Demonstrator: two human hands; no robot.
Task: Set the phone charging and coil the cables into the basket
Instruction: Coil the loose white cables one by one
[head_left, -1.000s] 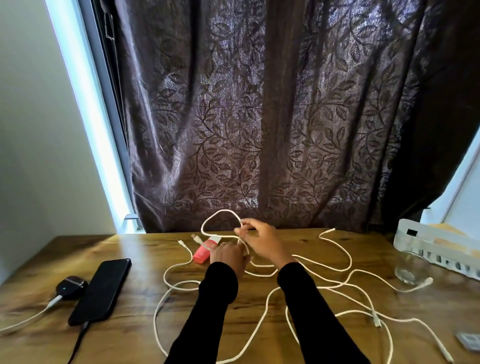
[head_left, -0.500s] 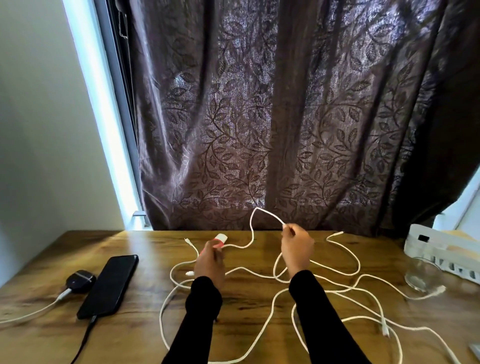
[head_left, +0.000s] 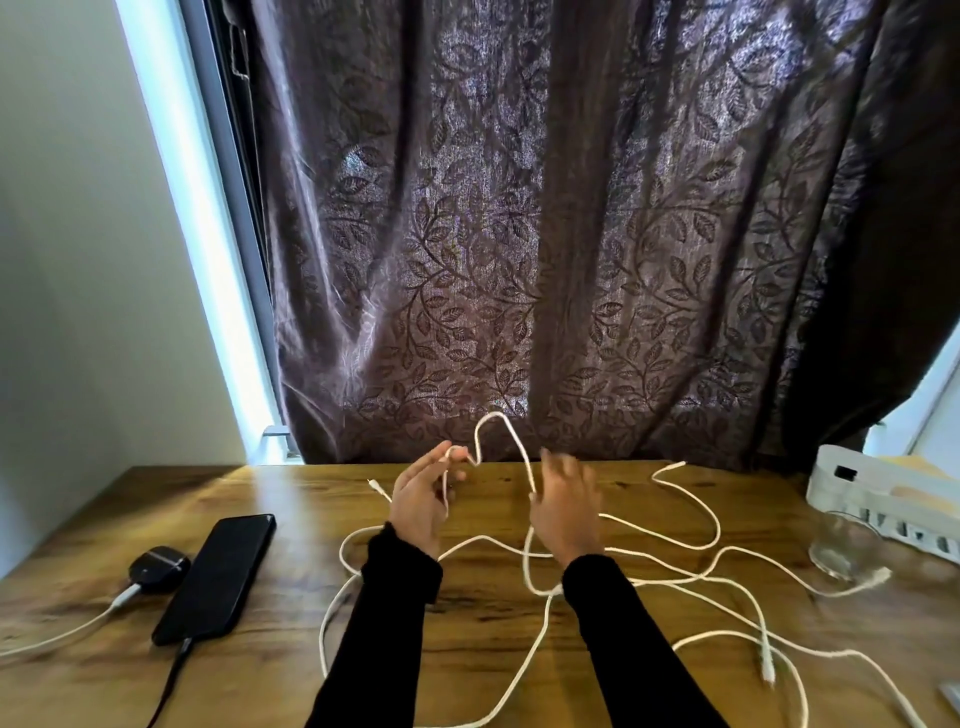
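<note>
A long white cable (head_left: 675, 543) sprawls in loops over the wooden table (head_left: 467, 649). My left hand (head_left: 421, 499) is raised above the table and pinches one stretch of this cable at its fingertips. From there the cable arches up and drops along the thumb side of my right hand (head_left: 566, 512), which is blurred with its fingers spread. The black phone (head_left: 218, 577) lies at the left with a dark lead in its near end. The white basket (head_left: 841, 480) stands at the right edge.
A black charger block (head_left: 156, 566) with a white lead sits left of the phone. A clear glass (head_left: 841, 545) stands in front of the basket, with a cable end beside it. A dark leaf-patterned curtain hangs behind the table.
Both hands have risen and my left palm has turned up. My right hand's fingers have spread off the cable. The red-and-white piece at my left hand no longer shows.
</note>
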